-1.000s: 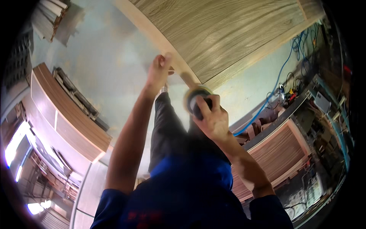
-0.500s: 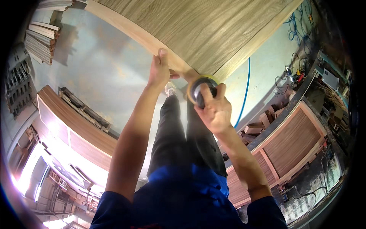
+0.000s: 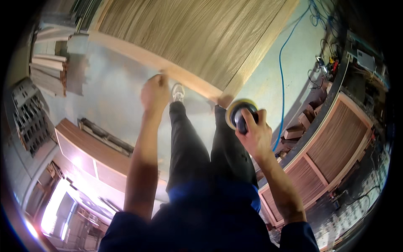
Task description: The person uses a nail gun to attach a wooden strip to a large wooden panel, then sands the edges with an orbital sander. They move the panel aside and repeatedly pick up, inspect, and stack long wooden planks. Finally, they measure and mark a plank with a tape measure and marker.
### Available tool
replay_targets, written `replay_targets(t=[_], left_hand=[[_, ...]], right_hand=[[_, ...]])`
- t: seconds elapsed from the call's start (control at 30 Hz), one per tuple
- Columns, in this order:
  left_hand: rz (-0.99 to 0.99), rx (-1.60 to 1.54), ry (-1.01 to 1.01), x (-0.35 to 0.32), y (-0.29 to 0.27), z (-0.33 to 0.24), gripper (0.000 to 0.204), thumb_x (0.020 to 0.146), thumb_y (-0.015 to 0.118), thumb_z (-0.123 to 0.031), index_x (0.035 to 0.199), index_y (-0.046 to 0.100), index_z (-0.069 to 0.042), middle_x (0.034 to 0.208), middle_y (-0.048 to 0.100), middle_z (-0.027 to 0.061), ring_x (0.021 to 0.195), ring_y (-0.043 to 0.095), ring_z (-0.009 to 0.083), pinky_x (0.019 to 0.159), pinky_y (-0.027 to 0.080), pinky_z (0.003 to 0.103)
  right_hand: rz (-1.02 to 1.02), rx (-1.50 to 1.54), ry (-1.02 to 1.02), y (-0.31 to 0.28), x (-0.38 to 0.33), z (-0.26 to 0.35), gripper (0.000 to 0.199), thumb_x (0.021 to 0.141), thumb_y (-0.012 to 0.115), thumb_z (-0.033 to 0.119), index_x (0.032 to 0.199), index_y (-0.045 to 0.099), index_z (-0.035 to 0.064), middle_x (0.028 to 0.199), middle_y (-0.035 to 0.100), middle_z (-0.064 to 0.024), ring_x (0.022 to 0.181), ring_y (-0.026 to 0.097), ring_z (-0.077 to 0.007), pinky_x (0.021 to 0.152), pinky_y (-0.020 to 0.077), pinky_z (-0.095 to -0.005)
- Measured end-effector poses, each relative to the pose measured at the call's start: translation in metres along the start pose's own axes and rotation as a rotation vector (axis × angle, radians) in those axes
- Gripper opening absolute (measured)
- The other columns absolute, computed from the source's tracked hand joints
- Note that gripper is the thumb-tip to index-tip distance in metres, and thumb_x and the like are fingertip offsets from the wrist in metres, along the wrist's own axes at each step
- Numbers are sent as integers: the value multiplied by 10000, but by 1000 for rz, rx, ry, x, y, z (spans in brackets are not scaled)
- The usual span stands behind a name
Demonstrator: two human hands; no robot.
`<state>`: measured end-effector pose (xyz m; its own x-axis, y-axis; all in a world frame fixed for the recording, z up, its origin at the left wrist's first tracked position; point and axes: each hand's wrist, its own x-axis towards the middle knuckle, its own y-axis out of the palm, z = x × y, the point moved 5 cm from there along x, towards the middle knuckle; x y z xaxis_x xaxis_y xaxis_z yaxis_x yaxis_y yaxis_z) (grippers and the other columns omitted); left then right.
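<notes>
My right hand (image 3: 257,136) is wrapped over the black grip of a round sander (image 3: 240,115) with a yellowish rim. The sander is tilted and held off the near corner of a framed wood panel (image 3: 191,77), with its disc side toward the panel. That panel has a grained brown face and a paler border. My left hand (image 3: 154,93) is beside the panel's near edge, left of the corner. Motion blurs its fingers, which look curled; whether they touch the edge I cannot tell.
A blue hose (image 3: 282,75) curves along the floor at right. Wood blocks (image 3: 294,132) and another framed panel (image 3: 331,153) lie beyond it. At left stand a long brown board stack (image 3: 94,149), a dark pallet-like piece (image 3: 105,136), stacked strips (image 3: 48,73) and a grey slotted rack (image 3: 29,115).
The sander has come away from the panel's corner, to the right and closer to me. My left hand has left its hold on the edge and moved left, its fingers now more folded.
</notes>
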<state>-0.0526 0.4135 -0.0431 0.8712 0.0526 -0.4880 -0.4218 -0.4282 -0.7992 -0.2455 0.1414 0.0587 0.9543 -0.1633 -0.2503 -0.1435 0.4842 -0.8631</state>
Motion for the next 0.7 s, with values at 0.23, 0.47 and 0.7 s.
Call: replay_targets(t=[0.23, 0.47, 0.7], left_hand=[[-473, 277, 751, 103, -60, -64, 448, 1053, 522, -343, 1424, 514, -91, 1475, 528, 135, 1384, 470, 333, 1133, 366, 491], [-489, 337, 812, 128, -52, -68, 549, 1054, 488, -349, 1532, 385, -99, 1626, 377, 89, 1524, 313, 265, 1281, 214, 468], [-461, 326, 820, 130, -53, -68, 565, 1047, 490, -346, 1538, 378, -91, 1633, 364, 78, 1536, 292, 252, 1286, 193, 468]], right_hand=[[38, 161, 5, 57, 55, 110, 642, 740, 829, 164, 1316, 548, 206, 1188, 528, -210, 885, 705, -371, 653, 622, -421], [-83, 97, 341, 42, 27, 61, 667, 721, 847, 168, 1317, 547, 178, 1124, 516, -231, 799, 684, -403, 658, 596, -489], [-54, 122, 307, 50, 52, 92, 732, 702, 878, 141, 1337, 518, 194, 1098, 494, -220, 817, 679, -416, 720, 594, -476]])
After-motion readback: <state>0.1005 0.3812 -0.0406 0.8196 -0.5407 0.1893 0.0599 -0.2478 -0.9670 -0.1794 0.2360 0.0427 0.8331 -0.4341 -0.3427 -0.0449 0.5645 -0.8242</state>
